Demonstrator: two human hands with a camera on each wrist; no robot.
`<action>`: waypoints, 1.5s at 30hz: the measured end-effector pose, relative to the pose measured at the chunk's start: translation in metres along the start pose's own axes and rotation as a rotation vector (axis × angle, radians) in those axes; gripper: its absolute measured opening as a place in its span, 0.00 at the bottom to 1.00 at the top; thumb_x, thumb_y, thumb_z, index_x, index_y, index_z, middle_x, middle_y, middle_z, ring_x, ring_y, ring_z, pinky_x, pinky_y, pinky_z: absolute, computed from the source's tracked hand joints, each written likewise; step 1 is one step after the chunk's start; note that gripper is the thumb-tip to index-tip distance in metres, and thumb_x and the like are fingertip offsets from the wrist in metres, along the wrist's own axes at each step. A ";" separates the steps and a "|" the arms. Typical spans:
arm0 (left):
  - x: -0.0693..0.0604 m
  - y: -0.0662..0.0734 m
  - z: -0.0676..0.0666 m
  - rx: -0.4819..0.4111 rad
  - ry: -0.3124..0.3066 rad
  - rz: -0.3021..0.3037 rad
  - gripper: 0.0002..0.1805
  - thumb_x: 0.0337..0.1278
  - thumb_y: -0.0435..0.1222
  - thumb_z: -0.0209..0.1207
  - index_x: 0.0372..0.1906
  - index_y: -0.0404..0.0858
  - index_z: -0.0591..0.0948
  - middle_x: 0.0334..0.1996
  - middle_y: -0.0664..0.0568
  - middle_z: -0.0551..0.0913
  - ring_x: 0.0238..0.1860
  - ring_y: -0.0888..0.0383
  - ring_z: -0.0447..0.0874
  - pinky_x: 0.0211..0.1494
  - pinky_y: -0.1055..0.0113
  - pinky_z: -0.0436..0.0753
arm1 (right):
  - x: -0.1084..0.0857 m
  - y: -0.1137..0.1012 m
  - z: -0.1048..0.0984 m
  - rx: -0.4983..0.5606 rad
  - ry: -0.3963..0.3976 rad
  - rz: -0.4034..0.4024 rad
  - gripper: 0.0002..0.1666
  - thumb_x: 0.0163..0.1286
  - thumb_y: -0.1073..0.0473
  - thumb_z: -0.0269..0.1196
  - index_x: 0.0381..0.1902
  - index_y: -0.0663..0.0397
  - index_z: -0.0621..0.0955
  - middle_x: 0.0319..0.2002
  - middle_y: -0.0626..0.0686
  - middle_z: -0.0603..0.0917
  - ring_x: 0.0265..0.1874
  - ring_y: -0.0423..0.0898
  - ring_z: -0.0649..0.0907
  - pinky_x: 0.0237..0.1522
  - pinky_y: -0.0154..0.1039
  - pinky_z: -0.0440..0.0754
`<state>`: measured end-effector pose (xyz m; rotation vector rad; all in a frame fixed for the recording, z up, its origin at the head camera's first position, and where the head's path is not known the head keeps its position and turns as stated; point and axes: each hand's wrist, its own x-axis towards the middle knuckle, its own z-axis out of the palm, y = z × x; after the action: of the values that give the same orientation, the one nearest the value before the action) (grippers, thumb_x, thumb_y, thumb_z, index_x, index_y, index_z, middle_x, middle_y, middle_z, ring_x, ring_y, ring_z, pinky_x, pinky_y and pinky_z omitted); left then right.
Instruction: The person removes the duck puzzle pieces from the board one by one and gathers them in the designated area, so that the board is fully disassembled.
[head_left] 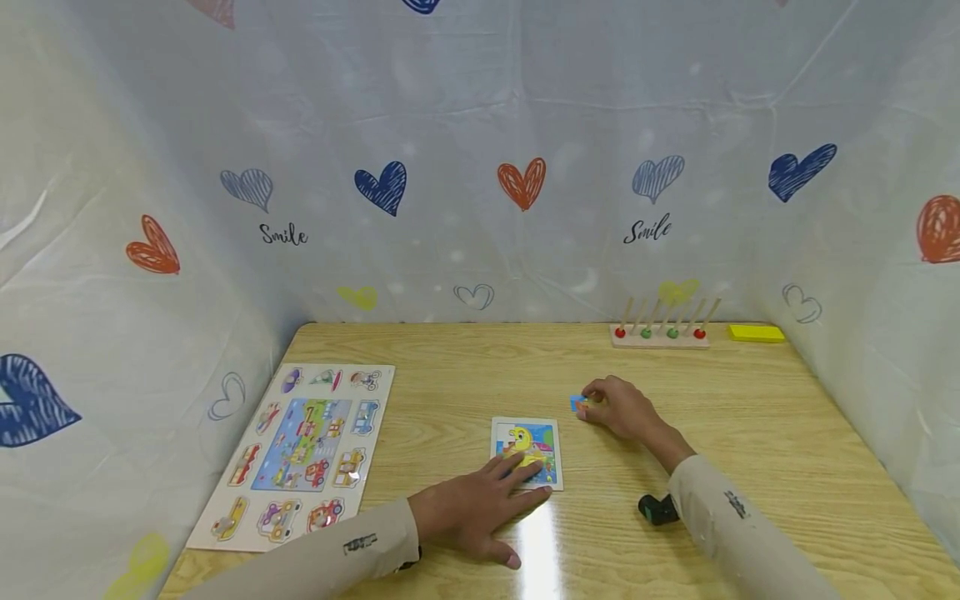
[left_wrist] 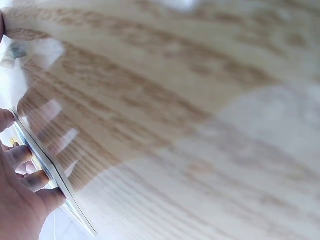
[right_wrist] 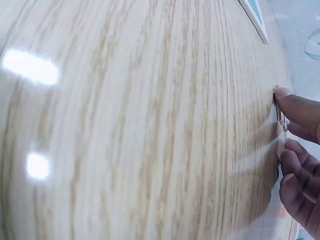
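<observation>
A small square puzzle (head_left: 555,442) with a white frame and a yellow duck picture lies near the middle of the table. Across its lower part rests my left hand (head_left: 483,508), fingers spread; these hide some of the picture. In the left wrist view, several fingertips touch the puzzle board (left_wrist: 47,162). To the right of the puzzle, my right hand (head_left: 618,407) pinches a small puzzle piece (head_left: 577,403), blue with some orange, between thumb and fingers. The right wrist view shows this thin piece (right_wrist: 281,117) edge-on, close to the tabletop.
On the left lies a large vehicle peg puzzle (head_left: 378,379). At the back right stand a wooden peg rack (head_left: 660,340) with red and green beads and a yellow block (head_left: 756,333). A black object (head_left: 657,509) sits by my right sleeve. Heart-printed curtains (head_left: 450,233) enclose the table.
</observation>
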<state>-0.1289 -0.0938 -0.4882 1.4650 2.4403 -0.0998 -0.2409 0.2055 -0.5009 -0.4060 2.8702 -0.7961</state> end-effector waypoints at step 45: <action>0.000 -0.001 0.003 0.039 0.007 0.011 0.49 0.63 0.73 0.38 0.82 0.55 0.44 0.83 0.50 0.42 0.82 0.43 0.41 0.79 0.51 0.59 | 0.001 -0.054 0.014 0.115 -0.080 -0.146 0.20 0.67 0.49 0.70 0.51 0.53 0.84 0.35 0.45 0.82 0.31 0.41 0.77 0.37 0.40 0.76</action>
<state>-0.1297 -0.0947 -0.4908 1.4974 2.4490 -0.1414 -0.2269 0.1536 -0.4851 -0.6231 2.7292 -0.9411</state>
